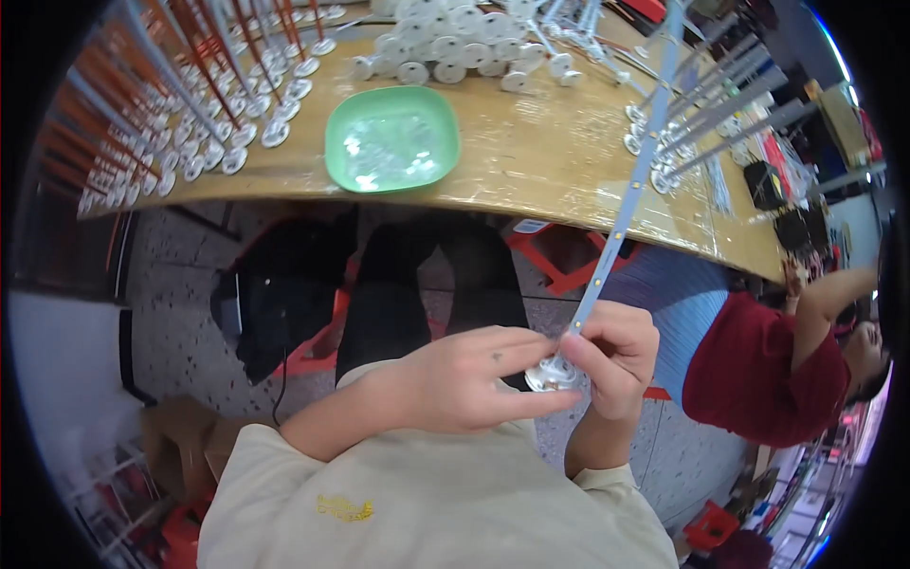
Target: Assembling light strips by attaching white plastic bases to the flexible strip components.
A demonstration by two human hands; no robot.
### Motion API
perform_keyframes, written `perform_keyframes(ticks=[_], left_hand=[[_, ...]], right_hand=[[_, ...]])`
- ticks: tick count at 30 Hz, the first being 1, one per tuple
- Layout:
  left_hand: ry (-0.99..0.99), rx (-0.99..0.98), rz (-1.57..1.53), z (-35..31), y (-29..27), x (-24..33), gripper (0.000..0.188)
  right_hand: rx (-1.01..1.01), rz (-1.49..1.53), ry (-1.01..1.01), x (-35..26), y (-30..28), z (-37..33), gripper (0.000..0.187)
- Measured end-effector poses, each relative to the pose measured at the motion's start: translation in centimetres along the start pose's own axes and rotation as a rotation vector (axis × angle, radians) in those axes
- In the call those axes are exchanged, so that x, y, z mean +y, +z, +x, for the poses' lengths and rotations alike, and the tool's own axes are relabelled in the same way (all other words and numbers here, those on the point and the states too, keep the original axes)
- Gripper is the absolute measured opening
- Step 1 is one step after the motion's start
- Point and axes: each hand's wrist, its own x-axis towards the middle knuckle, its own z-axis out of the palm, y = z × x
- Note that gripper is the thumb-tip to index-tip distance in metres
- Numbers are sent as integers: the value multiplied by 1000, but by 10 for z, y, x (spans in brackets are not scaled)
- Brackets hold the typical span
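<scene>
A long, narrow grey-blue LED strip (621,223) with small yellowish chips along it slants up and to the right, over the table edge. Its lower end is pinched between the thumb and fingers of my right hand (616,356). At that end sits a shiny white round base (548,376). My left hand (464,375) reaches across from the left, its fingers closed about the base. The fingers partly cover the spot where strip and base meet, so I cannot tell how they are joined.
On the wooden table (531,152) stands a green tray (341,171) of small clear parts. Rods on round bases (232,159) crowd the left; a pile of white discs (450,47) lies behind. More upright strips (739,142) stand right. A person in red (768,370) sits close on my right.
</scene>
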Motion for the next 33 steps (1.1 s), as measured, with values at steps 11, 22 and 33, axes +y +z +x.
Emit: perform_keyframes(ticks=[11,22,33], left_hand=[[-61,447,91,-44,-24,27,34],[-39,543,9,-67,-40,22,30],[-72,604,84,-70,-41,17,31]], right_hand=[[-306,-133,108,0,59,92,10],[-563,-975,-101,41,108,201,22],[-542,-748,-140,50,103,211,15]])
